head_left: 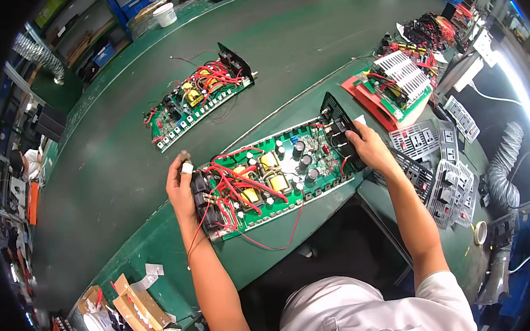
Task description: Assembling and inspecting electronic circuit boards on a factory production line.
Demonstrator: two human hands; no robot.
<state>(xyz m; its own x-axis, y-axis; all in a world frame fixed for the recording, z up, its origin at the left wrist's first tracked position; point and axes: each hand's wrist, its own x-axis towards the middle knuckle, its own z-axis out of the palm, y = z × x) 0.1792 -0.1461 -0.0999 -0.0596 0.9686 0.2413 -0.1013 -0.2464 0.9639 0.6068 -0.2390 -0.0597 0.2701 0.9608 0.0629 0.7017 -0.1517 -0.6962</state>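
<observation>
A long green circuit board assembly (290, 170) with red wires, yellow transformers and black capacitors lies in front of me, tilted up toward the right. My left hand (181, 186), white tape around one finger, grips its left end beside the black fan-like parts (203, 200). At the other end, my right hand (371, 149) is closed on the upright black end panel (337, 123), thumb on its near face. A thin red wire (291, 231) loops below the board's near edge. The fingers behind both ends are partly hidden.
On the green conveyor belt (111, 158) beyond sits a similar board assembly (202, 96). At right are a red-edged board with a silver cover (401, 73), loose grey panels (454, 192), and a tape roll (480, 233). Open cardboard boxes (141, 306) stand at lower left.
</observation>
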